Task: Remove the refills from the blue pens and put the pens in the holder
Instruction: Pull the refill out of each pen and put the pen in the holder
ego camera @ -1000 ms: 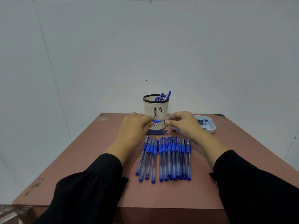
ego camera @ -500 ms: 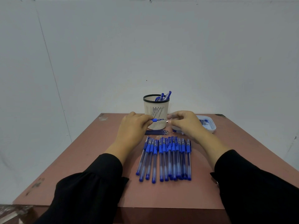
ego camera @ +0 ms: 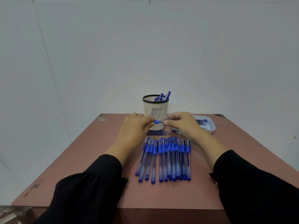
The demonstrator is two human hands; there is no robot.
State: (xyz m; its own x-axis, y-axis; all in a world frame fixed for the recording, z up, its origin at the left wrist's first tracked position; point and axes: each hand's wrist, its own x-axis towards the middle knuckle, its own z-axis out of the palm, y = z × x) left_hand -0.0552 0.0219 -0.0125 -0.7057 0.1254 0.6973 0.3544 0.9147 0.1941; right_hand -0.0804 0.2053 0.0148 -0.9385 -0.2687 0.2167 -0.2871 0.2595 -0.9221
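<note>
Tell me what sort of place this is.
Probably a bare, staged work or recording spot, not a lived-in office: a worn reddish-brown table against a plain white wall, holding only a beige slotted pen holder and a row of blue pens.

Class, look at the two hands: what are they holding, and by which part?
One blue pen, held between both hands. The left hand grips its blue grip end; the right hand pinches the tip end.
</note>
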